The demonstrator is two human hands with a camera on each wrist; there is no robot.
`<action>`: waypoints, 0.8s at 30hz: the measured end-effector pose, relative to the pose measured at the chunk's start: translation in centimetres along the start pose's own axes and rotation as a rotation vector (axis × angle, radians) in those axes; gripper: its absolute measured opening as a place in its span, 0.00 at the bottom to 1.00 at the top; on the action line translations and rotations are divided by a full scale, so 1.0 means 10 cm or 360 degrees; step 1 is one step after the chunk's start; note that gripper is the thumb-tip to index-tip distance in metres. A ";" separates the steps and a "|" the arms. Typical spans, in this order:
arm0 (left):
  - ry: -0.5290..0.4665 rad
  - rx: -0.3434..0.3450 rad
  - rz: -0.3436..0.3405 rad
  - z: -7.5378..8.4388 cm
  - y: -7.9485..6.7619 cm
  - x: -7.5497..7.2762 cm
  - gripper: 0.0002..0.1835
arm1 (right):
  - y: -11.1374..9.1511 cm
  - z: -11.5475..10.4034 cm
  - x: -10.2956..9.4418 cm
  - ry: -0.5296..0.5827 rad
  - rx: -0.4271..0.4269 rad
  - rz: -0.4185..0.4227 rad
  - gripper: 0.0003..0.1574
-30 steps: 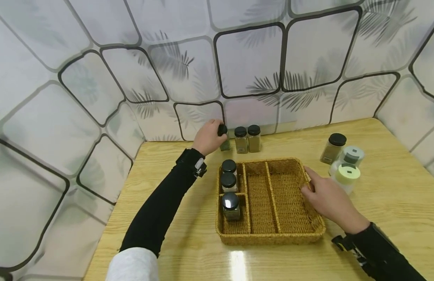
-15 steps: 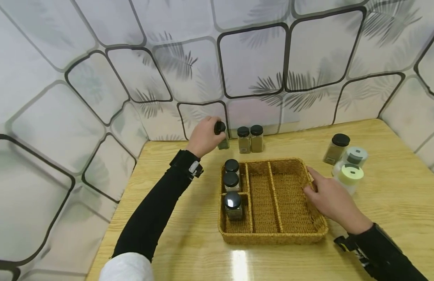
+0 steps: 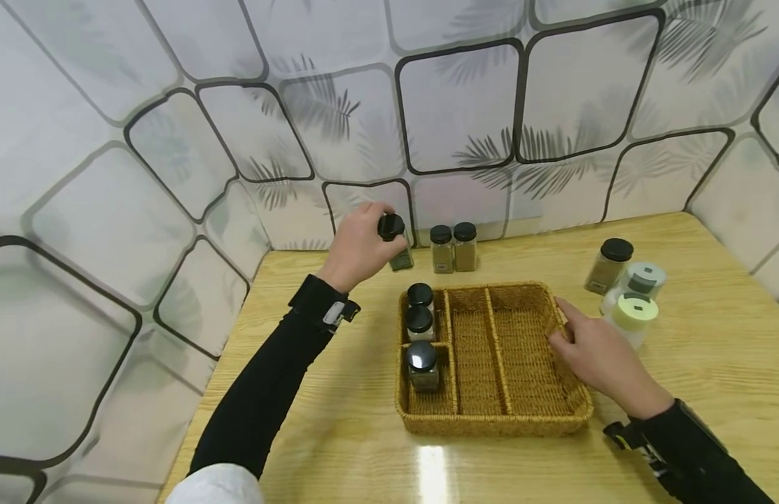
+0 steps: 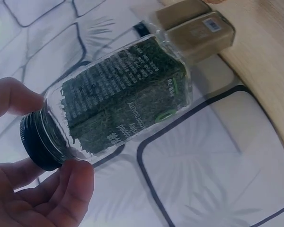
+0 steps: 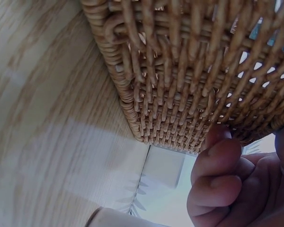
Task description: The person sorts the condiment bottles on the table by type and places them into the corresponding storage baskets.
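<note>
Herb jar (image 4: pixel 128 97) pinched in left hand (image 3: pixel 359 246), right hand (image 3: pixel 605 355) clamped on wicker basket (image 3: pixel 496 425)

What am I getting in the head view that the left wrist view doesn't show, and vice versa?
Head view only: the right grip holding the right side of the wicker basket, three black-lidded jars in its left compartments, and the light-green-lidded bottle.

Left wrist view only: legible lettering on the parsley jar, including "QUALITY".

Both: the left grip holding that tilted jar, two tan spice jars, the patterned wall and the wooden table.
</note>
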State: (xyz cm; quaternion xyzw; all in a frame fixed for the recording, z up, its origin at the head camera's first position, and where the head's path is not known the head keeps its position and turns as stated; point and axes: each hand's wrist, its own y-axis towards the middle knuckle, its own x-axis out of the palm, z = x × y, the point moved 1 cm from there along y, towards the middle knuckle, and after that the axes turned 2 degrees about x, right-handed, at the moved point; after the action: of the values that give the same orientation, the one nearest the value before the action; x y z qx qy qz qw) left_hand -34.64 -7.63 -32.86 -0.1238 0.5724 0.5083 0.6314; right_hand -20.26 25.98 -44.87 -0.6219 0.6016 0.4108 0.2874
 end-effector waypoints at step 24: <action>-0.0052 0.0354 0.0269 0.42 -0.41 -0.34 0.19 | 0.01 0.00 0.00 -0.0018 0.0001 0.0012 0.37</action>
State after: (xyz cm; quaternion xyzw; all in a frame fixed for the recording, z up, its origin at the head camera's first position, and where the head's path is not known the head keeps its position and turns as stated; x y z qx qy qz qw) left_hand -28.32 -8.09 -30.45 0.0039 0.6232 0.4950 0.6055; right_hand -20.38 25.94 -44.82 -0.6172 0.6023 0.4152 0.2895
